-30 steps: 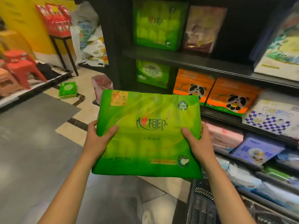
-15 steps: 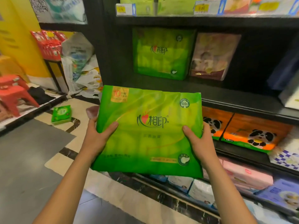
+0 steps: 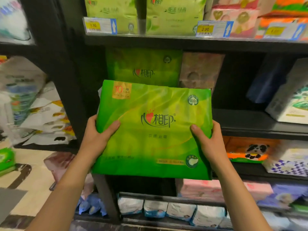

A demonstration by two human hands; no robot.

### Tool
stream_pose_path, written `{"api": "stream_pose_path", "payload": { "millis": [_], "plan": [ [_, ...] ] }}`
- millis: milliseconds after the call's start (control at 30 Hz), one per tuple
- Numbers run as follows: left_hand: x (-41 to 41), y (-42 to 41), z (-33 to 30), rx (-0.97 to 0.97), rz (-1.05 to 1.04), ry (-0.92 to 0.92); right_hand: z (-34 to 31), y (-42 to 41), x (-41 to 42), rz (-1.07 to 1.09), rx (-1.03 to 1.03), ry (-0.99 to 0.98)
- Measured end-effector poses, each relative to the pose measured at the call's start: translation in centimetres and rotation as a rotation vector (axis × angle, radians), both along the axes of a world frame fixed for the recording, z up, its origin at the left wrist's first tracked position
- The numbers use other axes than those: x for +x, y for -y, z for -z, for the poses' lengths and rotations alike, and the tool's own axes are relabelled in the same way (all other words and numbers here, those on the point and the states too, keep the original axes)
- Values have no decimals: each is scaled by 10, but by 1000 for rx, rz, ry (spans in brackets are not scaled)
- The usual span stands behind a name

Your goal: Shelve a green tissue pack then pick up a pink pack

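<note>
I hold a green tissue pack (image 3: 153,130) in front of a dark store shelf (image 3: 241,124), both hands clamped on its side edges. My left hand (image 3: 95,137) grips the left edge, thumb pressed flat across the printed front, fingers curled out of sight behind. My right hand (image 3: 210,142) grips the right edge the same way, thumb on the front, fingers wrapped behind. The pack faces me, tilted slightly, clear of the shelf board. Directly behind it stands a matching green pack (image 3: 143,67), beside a brown pack (image 3: 200,70). Yellow price tags (image 3: 205,29) line the shelf above; an orange panda pack (image 3: 250,150) sits lower right.
</note>
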State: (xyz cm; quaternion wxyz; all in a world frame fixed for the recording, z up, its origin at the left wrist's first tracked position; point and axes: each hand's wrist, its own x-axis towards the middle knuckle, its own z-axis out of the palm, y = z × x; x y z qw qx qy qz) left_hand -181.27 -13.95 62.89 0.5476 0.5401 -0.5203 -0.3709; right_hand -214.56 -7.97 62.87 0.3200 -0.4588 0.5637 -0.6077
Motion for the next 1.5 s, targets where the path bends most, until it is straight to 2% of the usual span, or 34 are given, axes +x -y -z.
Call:
{"api": "stream_pose_path", "payload": {
  "millis": [200, 700, 1000, 1367, 1500],
  "plan": [
    [10, 57, -30, -57, 142, -58, -20, 33, 15, 95, -77, -21],
    [0, 151, -60, -245, 129, -140, -71, 136, 5, 59, -225, -124],
    [-18, 196, -44, -340, 100, -42, -59, 182, -5, 54, -246, -165],
    [-27, 207, -20, -293, -80, 25, -22, 209, -9, 132, -302, -224],
    [-24, 199, -24, -175, -88, 128, -22, 208, -9, 178, -238, -303]
  ]
}}
